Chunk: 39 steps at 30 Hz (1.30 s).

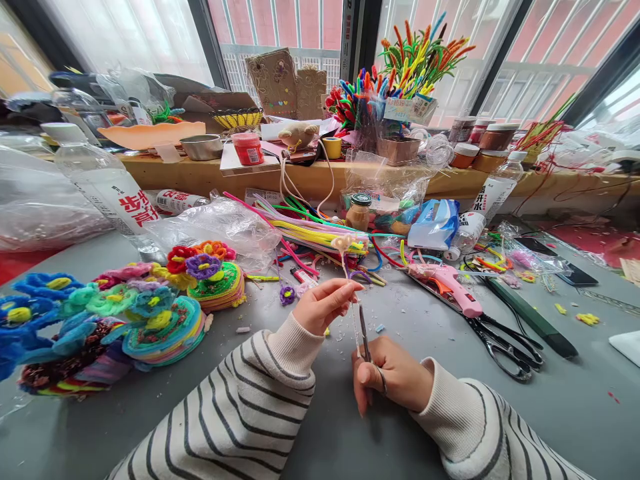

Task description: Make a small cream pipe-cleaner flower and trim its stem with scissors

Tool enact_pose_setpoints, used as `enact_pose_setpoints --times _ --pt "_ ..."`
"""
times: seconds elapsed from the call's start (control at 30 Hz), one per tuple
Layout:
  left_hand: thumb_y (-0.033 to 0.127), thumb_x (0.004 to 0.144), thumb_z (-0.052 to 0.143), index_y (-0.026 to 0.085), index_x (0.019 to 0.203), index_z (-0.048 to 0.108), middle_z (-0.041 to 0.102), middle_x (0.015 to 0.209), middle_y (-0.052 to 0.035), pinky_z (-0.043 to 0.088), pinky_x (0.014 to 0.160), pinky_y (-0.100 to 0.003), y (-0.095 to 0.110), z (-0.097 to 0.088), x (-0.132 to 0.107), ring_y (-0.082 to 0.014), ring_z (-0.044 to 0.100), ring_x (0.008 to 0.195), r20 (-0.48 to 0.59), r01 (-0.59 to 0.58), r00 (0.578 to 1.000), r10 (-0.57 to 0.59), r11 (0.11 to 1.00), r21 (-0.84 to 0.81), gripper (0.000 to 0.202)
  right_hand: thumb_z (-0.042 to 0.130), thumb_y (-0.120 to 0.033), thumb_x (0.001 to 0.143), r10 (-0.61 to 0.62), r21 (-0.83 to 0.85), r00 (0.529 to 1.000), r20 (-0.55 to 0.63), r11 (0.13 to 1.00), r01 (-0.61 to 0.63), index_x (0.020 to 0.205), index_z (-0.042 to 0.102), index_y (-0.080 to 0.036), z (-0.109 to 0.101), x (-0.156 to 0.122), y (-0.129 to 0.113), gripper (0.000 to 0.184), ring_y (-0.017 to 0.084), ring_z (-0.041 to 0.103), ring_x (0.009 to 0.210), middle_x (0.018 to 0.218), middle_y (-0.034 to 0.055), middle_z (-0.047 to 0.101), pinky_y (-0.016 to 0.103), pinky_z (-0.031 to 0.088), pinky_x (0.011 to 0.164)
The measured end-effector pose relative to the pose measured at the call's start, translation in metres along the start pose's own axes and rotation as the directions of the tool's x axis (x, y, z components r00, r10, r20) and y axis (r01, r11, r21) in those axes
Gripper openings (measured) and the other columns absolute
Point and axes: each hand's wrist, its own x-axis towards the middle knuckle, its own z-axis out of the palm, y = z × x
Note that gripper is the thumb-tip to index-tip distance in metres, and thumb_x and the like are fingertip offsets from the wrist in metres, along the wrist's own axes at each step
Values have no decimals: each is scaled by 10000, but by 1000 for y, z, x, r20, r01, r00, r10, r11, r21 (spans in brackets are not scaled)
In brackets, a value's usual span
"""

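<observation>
My left hand (324,305) pinches the stem of a small cream pipe-cleaner flower (342,244) between thumb and fingers. The flower head stands above the fingertips, and a thin pale stem (357,328) hangs below them. My right hand (397,375) is closed around the handles of small scissors (365,333), blades pointing up beside the hanging stem. Whether the blades touch the stem, I cannot tell. To the left sit pipe-cleaner flowers in blue (40,285) and a purple one (204,265) on round layered, multicoloured bases.
A pink glue gun (447,283) and large black scissors (507,347) lie to the right. Behind my hands is a bundle of coloured pipe cleaners (310,223) near a small jar (359,212). A water bottle (103,180) leans at the left. Scraps dot the grey table (330,427).
</observation>
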Motion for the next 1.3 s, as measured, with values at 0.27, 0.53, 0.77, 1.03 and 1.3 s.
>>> enact_pose_setpoints --times 0.27,0.53,0.77,1.03,1.3 --pt "331 477 725 155 621 664 525 493 27 267 440 -179 1 1 0 -22 413 431 5 7 1000 -6 1000 -4 235 258 -637 762 4 -9 1000 11 1000 -3 449 598 -100 0 1 0 708 66 436 405 404 5 442 186 351 437" --pt "334 460 733 151 607 658 532 492 27 279 438 -170 1 2 -1 -23 424 428 2 27 1000 -26 1000 -10 246 256 -639 762 -3 -10 1000 13 1000 3 456 609 -96 0 -1 0 716 60 432 401 409 4 447 180 347 435" --pt "332 448 738 148 595 656 532 494 22 283 427 -168 0 2 0 -23 419 420 -1 33 999 -33 999 -11 250 235 -647 762 -38 -35 999 29 999 39 461 616 -98 0 -2 1 733 64 409 431 428 7 439 195 319 445" --pt "360 445 733 139 544 631 514 494 24 302 443 -166 3 3 -2 -32 423 445 6 57 998 -57 998 -1 263 281 -635 762 -34 -25 999 -40 999 33 440 609 -99 0 -1 -2 707 56 404 425 433 -2 417 189 318 445" --pt "359 593 651 134 563 636 651 839 -71 404 708 -246 -3 2 -7 -145 554 786 292 98 944 -151 977 188 227 330 -610 763 17 41 990 -137 999 -12 473 619 -112 -1 0 -1 645 59 409 381 380 -9 434 177 326 395"
